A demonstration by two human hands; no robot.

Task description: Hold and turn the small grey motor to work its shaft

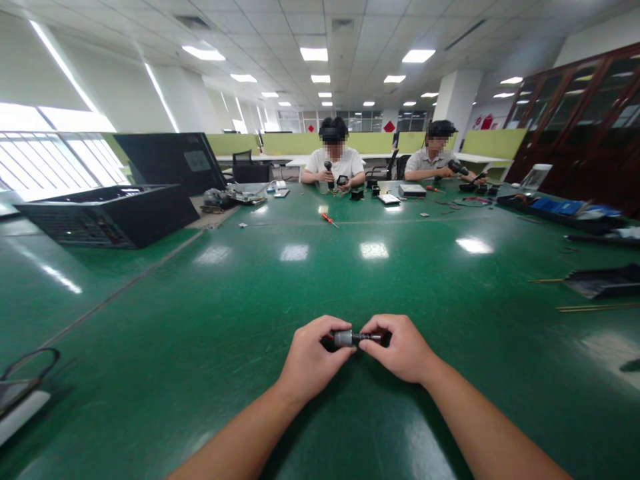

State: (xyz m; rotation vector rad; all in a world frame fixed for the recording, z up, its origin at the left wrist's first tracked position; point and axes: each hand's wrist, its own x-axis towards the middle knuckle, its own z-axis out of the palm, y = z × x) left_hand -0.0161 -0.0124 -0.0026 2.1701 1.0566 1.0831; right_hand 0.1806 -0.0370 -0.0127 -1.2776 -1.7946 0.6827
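Note:
My left hand (313, 357) and my right hand (400, 347) meet just above the green table (350, 267), near its front edge. Both are closed on one small tool (350, 339), a grey and black cylinder lying level between them. The left fingers pinch its thicker grey end. The right fingers pinch the thin dark shaft end. Part of the tool is hidden inside both grips.
A black computer case (110, 213) lies at the left, with a dark panel (173, 160) behind it. Two people (334, 167) sit at the far side holding tools. A red-handled screwdriver (327, 219) lies mid-table. Dark parts and thin rods (600, 283) are at the right. A cable (30, 367) loops at the near left.

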